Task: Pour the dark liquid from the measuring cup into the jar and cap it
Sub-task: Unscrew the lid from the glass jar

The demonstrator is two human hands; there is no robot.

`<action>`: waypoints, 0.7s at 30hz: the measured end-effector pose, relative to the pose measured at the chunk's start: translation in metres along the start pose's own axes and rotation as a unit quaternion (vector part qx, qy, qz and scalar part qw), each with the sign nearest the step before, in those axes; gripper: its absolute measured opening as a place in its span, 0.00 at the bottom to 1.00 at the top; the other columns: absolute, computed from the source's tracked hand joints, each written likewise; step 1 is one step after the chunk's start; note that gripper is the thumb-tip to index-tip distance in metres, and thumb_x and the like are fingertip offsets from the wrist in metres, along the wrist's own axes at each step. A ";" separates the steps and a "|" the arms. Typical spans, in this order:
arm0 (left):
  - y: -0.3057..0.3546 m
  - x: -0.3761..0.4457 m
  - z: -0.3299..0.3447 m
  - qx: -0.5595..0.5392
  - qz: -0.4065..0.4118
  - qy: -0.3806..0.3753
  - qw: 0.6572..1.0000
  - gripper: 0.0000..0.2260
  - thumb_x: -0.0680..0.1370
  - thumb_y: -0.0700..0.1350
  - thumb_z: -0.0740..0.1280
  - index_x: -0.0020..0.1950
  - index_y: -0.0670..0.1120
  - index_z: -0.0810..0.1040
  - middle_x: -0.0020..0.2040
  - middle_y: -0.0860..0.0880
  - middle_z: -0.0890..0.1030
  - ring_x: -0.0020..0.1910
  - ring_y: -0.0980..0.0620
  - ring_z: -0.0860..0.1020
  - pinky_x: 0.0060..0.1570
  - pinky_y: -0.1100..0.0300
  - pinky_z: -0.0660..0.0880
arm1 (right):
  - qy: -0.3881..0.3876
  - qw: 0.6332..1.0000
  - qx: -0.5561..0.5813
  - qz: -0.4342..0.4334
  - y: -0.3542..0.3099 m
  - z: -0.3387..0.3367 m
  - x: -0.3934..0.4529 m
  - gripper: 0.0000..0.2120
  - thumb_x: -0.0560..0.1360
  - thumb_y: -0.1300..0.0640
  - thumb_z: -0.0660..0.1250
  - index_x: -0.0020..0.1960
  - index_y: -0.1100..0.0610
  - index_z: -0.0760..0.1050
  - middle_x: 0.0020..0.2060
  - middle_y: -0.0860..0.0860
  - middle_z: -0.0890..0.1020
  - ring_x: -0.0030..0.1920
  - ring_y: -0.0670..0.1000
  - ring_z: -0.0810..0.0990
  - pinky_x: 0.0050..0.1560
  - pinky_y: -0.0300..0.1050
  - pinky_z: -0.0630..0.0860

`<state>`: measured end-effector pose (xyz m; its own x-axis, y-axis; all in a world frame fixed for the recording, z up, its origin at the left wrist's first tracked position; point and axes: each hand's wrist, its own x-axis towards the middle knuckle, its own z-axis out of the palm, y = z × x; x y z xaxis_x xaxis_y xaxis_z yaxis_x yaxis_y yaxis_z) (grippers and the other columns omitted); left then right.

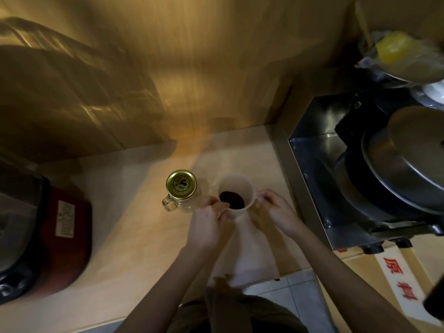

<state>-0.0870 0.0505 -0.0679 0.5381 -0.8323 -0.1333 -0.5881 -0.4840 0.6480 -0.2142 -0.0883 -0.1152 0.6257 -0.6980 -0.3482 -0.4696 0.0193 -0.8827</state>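
Observation:
A white measuring cup (236,186) stands upright on the pale wooden counter (134,236), with dark liquid (231,200) pooled at its bottom. My left hand (209,222) grips the cup's left side and my right hand (276,210) holds its handle on the right. Just left of the cup stands a glass jar with a side handle (179,203). A gold metal lid (181,184) sits on the jar's mouth.
A red and black appliance (43,239) sits at the counter's left edge. A steel stove surround (317,169) with a lidded metal pot (408,159) fills the right. A wooden wall (168,68) rises behind. A box with red characters (398,277) lies at lower right.

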 end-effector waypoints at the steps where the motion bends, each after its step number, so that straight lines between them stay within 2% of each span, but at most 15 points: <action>1: -0.001 -0.003 0.002 -0.003 -0.002 0.003 1.000 0.10 0.73 0.39 0.66 0.53 0.43 0.81 0.53 0.41 0.79 0.51 0.42 0.78 0.46 0.64 0.64 | -0.003 1.000 0.005 0.004 0.001 0.001 -0.002 0.05 0.79 0.61 0.59 0.47 0.57 0.73 0.47 0.54 0.78 0.50 0.50 0.74 0.50 0.40 0.69; 3: -0.003 -0.007 0.005 -0.007 -0.005 0.007 1.000 0.11 0.73 0.40 0.66 0.54 0.43 0.81 0.54 0.41 0.79 0.51 0.42 0.78 0.46 0.64 0.64 | -0.010 1.000 0.017 0.011 0.002 0.003 -0.003 0.05 0.79 0.62 0.59 0.46 0.57 0.73 0.47 0.54 0.77 0.50 0.50 0.74 0.49 0.37 0.69; 7: -0.006 -0.009 0.008 -0.004 -0.008 0.013 1.000 0.11 0.74 0.41 0.65 0.55 0.43 0.81 0.54 0.41 0.79 0.52 0.43 0.78 0.49 0.62 0.66 | -0.011 0.999 0.032 0.021 0.000 0.005 -0.001 0.09 0.77 0.63 0.60 0.42 0.52 0.74 0.46 0.54 0.77 0.49 0.51 0.74 0.50 0.39 0.69; 10: -0.009 -0.010 0.008 -0.016 -0.008 0.023 1.000 0.11 0.75 0.43 0.64 0.55 0.44 0.81 0.54 0.42 0.79 0.51 0.43 0.78 0.49 0.62 0.67 | -0.017 0.997 0.055 0.049 -0.007 0.004 0.001 0.06 0.76 0.67 0.60 0.47 0.60 0.74 0.43 0.56 0.76 0.46 0.51 0.73 0.43 0.30 0.70; 11: -0.009 -0.011 0.008 -0.017 -0.006 0.025 1.000 0.12 0.75 0.43 0.64 0.56 0.45 0.80 0.54 0.42 0.79 0.50 0.43 0.78 0.49 0.60 0.69 | -0.013 0.997 0.058 0.054 -0.009 0.004 0.003 0.06 0.76 0.67 0.60 0.49 0.61 0.74 0.43 0.57 0.76 0.46 0.51 0.74 0.43 0.30 0.70; 13: -0.012 -0.012 0.007 -0.007 -0.009 0.031 0.999 0.13 0.76 0.45 0.62 0.59 0.47 0.78 0.53 0.43 0.81 0.49 0.44 0.79 0.49 0.55 0.72 | 0.014 0.998 0.040 0.054 -0.012 0.002 0.008 0.07 0.77 0.65 0.59 0.51 0.62 0.75 0.42 0.55 0.78 0.49 0.53 0.75 0.47 0.38 0.71; 15: -0.017 -0.015 0.002 -0.012 -0.015 0.048 0.999 0.14 0.76 0.46 0.62 0.60 0.49 0.78 0.50 0.43 0.84 0.48 0.44 0.81 0.47 0.52 0.76 | 0.047 0.997 0.020 0.050 -0.021 0.001 0.011 0.07 0.77 0.64 0.58 0.50 0.60 0.75 0.40 0.51 0.79 0.49 0.54 0.77 0.46 0.41 0.72; 18: -0.029 -0.018 -0.014 -0.066 -0.030 0.083 0.994 0.10 0.75 0.44 0.64 0.53 0.47 0.82 0.46 0.46 0.86 0.43 0.49 0.82 0.46 0.54 0.78 | 0.061 0.996 -0.071 -0.003 -0.044 0.002 0.013 0.08 0.77 0.63 0.59 0.47 0.59 0.77 0.40 0.53 0.81 0.44 0.56 0.79 0.42 0.43 0.74; 21: -0.046 -0.020 -0.034 -0.104 -0.045 0.136 0.984 0.07 0.73 0.42 0.66 0.49 0.46 0.82 0.39 0.49 0.83 0.38 0.54 0.80 0.41 0.59 0.76 | 0.053 0.978 -0.177 -0.096 -0.072 0.014 0.016 0.08 0.77 0.62 0.59 0.50 0.60 0.78 0.46 0.55 0.81 0.48 0.54 0.77 0.48 0.44 0.72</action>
<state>-0.0506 0.0985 -0.0694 0.7402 -0.6724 -0.0096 -0.4096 -0.4622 0.7865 -0.1616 -0.0908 -0.0614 0.6643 -0.7351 -0.1353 -0.5476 -0.3554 -0.7575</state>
